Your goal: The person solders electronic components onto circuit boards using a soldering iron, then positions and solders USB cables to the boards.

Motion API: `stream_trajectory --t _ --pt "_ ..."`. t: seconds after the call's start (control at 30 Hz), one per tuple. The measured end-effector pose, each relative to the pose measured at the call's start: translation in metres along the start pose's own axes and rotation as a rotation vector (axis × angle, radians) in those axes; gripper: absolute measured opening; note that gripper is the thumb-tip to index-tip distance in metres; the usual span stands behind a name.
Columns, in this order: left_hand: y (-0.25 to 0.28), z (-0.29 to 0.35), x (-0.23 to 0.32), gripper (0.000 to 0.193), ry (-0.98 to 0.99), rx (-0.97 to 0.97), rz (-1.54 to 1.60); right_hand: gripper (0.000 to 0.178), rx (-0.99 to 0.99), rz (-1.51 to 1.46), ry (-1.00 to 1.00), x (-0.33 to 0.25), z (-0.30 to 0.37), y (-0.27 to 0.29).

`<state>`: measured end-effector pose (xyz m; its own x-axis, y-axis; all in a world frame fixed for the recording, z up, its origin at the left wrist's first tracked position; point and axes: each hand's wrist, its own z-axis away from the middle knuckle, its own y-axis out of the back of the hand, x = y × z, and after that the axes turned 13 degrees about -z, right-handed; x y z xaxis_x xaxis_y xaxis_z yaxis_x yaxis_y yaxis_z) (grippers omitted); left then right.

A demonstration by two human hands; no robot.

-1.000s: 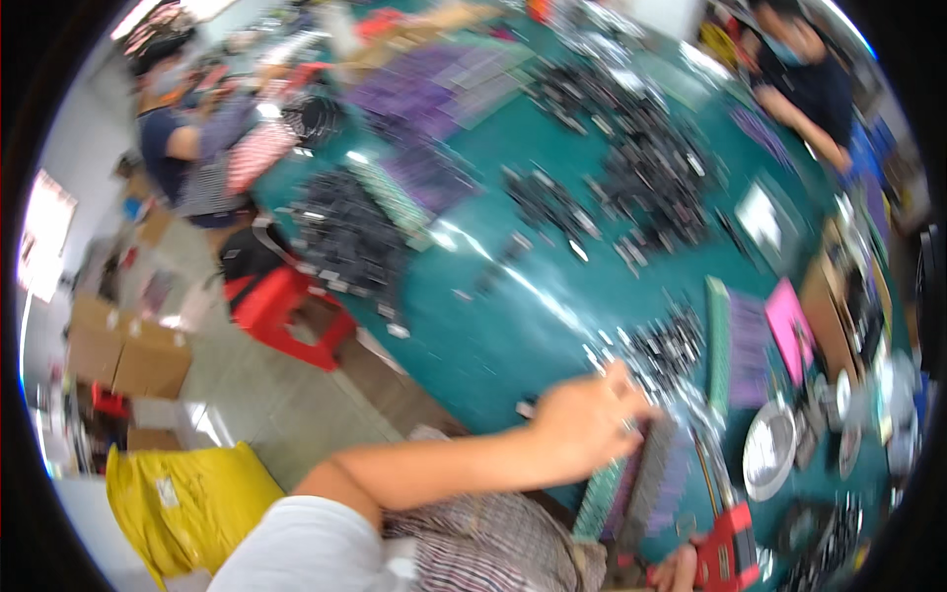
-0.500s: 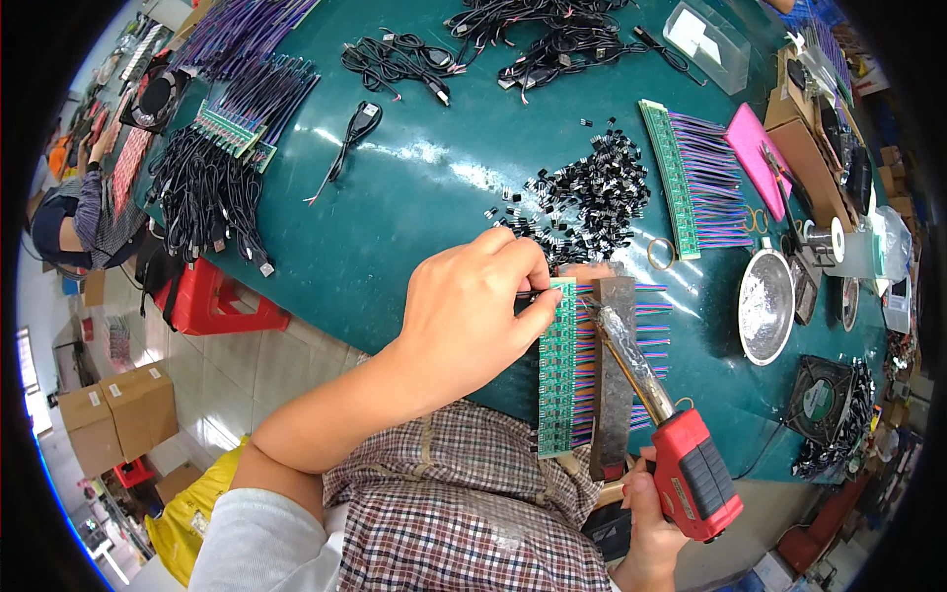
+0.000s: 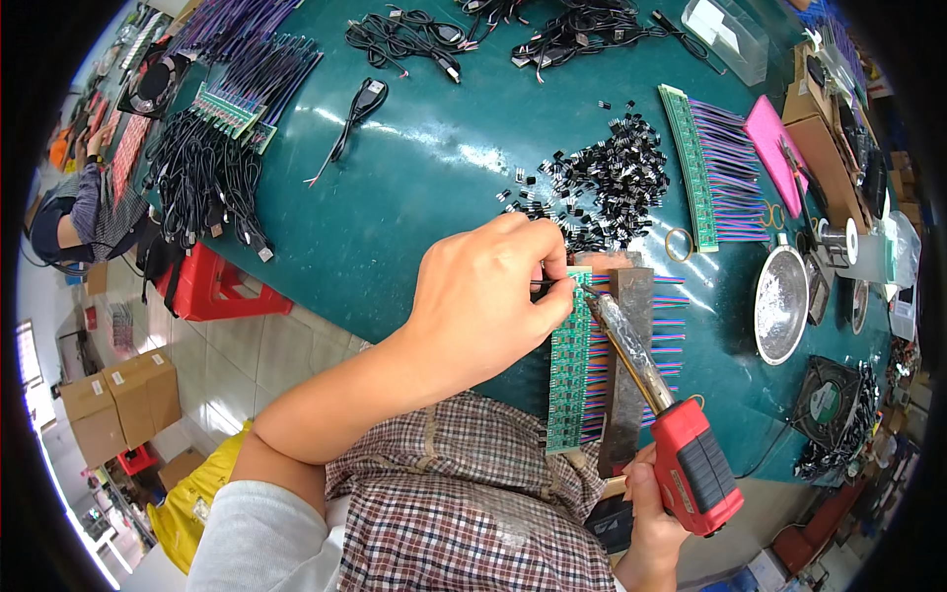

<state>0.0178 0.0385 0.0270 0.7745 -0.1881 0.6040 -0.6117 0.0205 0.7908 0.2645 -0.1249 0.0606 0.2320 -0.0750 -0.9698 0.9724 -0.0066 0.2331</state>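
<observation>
A green circuit board panel (image 3: 569,385) lies lengthwise before me at the table's near edge, with thin coloured wires (image 3: 671,340) running off its right side. A dark metal bar (image 3: 629,375) rests across those wires. My left hand (image 3: 488,286) is at the board's far end, thumb and forefinger pinched on a small black component, mostly hidden by the fingers. The red and black soldering gun (image 3: 695,464) is held by its handle in my right hand (image 3: 651,518). Its tip reaches the board's far end, close to my left fingertips; whether it touches is unclear.
Beyond my left hand lies a pile of small black components (image 3: 617,183). Another wired board (image 3: 691,178), a metal bowl (image 3: 779,306) and a fan (image 3: 827,400) are on the right. Black cables (image 3: 202,187) hang over the left edge, above a red stool (image 3: 222,286).
The view has shifted slightly, moving the table's things rightward in the picture. The soldering gun's tip has come closer over the board's end. Both hands keep their grips.
</observation>
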Motion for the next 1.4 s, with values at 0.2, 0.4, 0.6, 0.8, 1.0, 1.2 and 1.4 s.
stream_trajectory --t 0.2,0.4,0.6,0.8,1.0,1.2,1.4 --pt "-0.002 0.001 0.000 0.017 0.003 -0.003 0.007 0.018 0.026 -0.020 -0.024 0.000 0.001 0.000" --pt "-0.006 0.001 0.001 0.019 0.004 0.009 -0.003 0.019 0.017 -0.029 -0.038 0.000 0.000 -0.001" --pt "-0.004 0.001 0.002 0.019 0.006 0.011 0.012 0.020 0.212 -0.095 -0.102 -0.001 0.009 -0.002" --pt "-0.006 0.001 -0.001 0.019 0.005 0.010 0.016 0.022 0.343 -0.253 -0.185 -0.003 0.006 -0.005" --pt "-0.009 0.004 -0.001 0.018 0.009 0.019 -0.020 0.018 0.352 -0.216 -0.104 -0.012 -0.001 -0.014" --pt "-0.003 0.007 0.000 0.016 0.026 -0.026 -0.041 0.014 0.330 -0.243 -0.049 0.000 0.000 -0.001" --pt "0.039 0.003 -0.028 0.014 -0.049 0.285 -0.317 0.013 0.377 -0.233 -0.057 0.006 0.004 0.010"
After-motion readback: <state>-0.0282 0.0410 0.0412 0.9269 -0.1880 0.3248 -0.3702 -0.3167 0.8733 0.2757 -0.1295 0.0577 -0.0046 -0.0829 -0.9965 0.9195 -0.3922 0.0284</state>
